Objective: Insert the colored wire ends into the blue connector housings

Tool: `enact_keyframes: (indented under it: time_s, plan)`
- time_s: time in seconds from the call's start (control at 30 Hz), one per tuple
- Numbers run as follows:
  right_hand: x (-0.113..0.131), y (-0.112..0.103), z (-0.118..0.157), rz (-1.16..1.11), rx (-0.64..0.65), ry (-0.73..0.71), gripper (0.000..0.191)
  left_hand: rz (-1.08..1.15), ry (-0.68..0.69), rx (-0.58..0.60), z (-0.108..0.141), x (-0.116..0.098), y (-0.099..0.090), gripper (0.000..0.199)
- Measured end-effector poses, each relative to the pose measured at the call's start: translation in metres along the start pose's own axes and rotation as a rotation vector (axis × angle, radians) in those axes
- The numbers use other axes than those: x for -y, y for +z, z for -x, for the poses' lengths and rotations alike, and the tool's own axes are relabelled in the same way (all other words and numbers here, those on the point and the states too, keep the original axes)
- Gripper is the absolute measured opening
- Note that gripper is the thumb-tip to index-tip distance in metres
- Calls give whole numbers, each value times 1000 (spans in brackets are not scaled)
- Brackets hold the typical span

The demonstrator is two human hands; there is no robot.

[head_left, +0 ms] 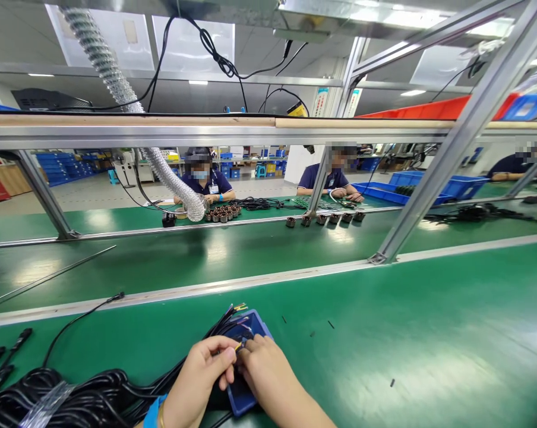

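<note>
My left hand and my right hand meet over a small blue tray at the near edge of the green bench. Both pinch the thin coloured wire ends of a black cable. More stripped cable ends fan out just beyond my fingers. A big bundle of black cables lies to the left, under my left forearm, which wears a blue wristband.
A green conveyor belt runs across beyond the bench. Two co-workers in dark blue shirts sit opposite, with small motor parts and blue bins. Slanted aluminium struts and a flexible hose cross the middle.
</note>
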State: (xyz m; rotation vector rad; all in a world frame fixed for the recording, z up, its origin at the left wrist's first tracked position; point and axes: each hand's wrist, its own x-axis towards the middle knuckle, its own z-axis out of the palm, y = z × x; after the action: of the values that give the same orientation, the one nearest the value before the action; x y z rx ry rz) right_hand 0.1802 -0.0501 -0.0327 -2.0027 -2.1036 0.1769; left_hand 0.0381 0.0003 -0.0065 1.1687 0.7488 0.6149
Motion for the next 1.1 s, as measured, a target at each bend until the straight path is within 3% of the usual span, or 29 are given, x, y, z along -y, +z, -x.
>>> enact_keyframes:
  time_s: [0.07,0.23,0.3,0.47,0.7,0.83,1.0,1.1]
  plan:
    - [-3,-9,6,-108,-86,-3,12,2,-2,4,0,-1,1,45]
    - [-11,-27,17,-663,-419,42,13,4,-13,3,2,-5,2,46]
    - [-12,-25,17,-686,-450,17,13,16,-13,10,4,-7,3,46]
    - [-8,-12,16,-457,-405,-138,15,6,-18,90,8,-10,3,42]
    - [-11,-27,23,-707,-491,-89,18,-29,-24,73,6,-4,3,41]
    - [-16,-26,22,-572,-400,-82,17,-5,-15,57,5,-3,2,39]
    - [-8,5,1,-27,-121,-111,12,53,11,-24,2,-6,0,40]
    - [-4,18,-8,59,-89,-106,10,50,-1,-18,2,-6,0,40]
